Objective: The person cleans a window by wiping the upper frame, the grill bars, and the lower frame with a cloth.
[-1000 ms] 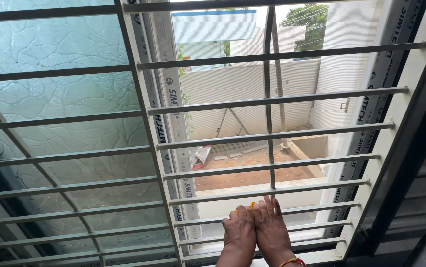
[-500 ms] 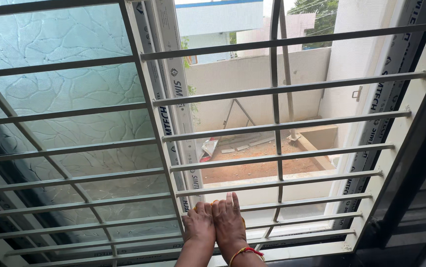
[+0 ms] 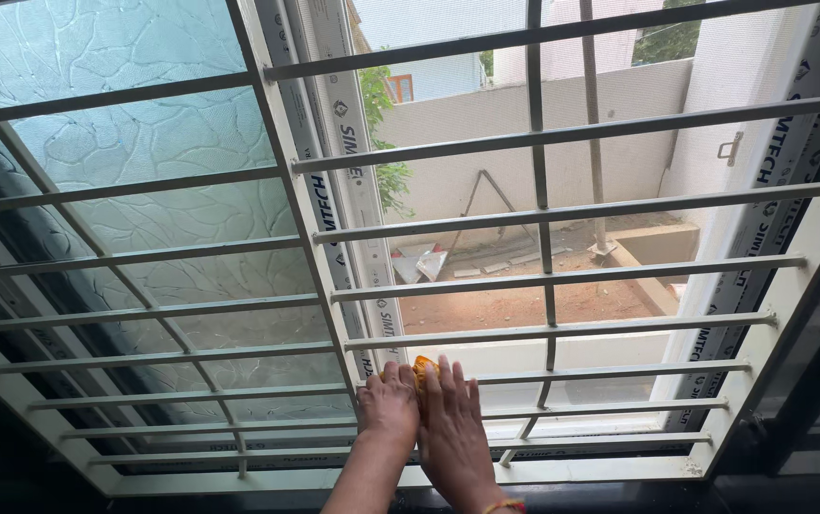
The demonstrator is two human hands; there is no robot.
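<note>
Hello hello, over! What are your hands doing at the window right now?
Both hands, left hand and right hand, pressed side by side on the window grille. Orange cloth under the fingertips. Nothing else on the bars there.

Daylight comes at you from outside through the open half of the window (image 3: 562, 238), so the wall (image 3: 524, 143) and dirt yard (image 3: 524, 305) beyond look bright and a little washed out, while the frosted pane (image 3: 143, 171) on your left glows a soft, even blue-green. The room side stays dim: the lower corners and right edge fall almost to black. The grille bars (image 3: 562, 328) look sharp, yet they splay outward toward the edges from the wide lens.
</note>
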